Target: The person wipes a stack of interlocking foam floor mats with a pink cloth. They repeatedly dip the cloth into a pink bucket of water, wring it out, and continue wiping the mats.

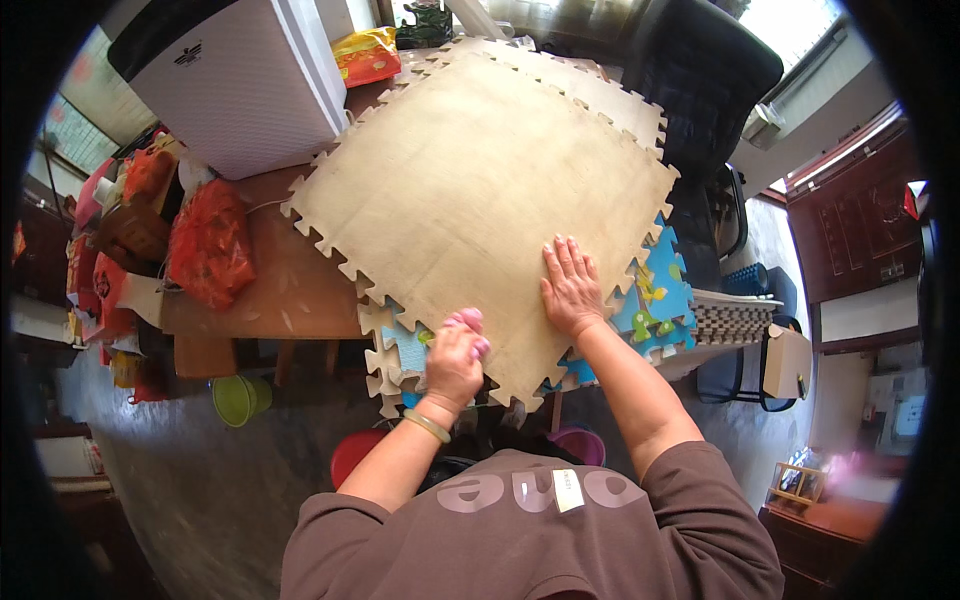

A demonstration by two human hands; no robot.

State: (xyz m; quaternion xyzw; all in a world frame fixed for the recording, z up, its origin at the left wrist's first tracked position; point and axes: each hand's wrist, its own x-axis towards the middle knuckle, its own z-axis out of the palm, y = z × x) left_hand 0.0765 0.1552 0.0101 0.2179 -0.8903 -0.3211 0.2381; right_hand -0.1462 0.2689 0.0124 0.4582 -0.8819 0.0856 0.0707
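Note:
A large cream interlocking foam mat (480,180) lies across the table in front of me, its rim cut into puzzle teeth and its surface faintly smudged. My left hand (455,364) grips a crumpled pink cloth (469,322) against the mat's near left edge. Flat on the mat's near right part rests my right hand (571,289), palm down, fingers extended and slightly apart, holding nothing. Beneath the mat, more foam tiles show, including a blue printed tile (660,281) at the right.
Left on the wooden table (300,262) are a red plastic bag (212,244) and a white appliance (240,90). A black chair (701,90) stands at the far right, near stacked foam tiles (731,319). A green bucket (240,399) and a red basin (352,454) are on the floor.

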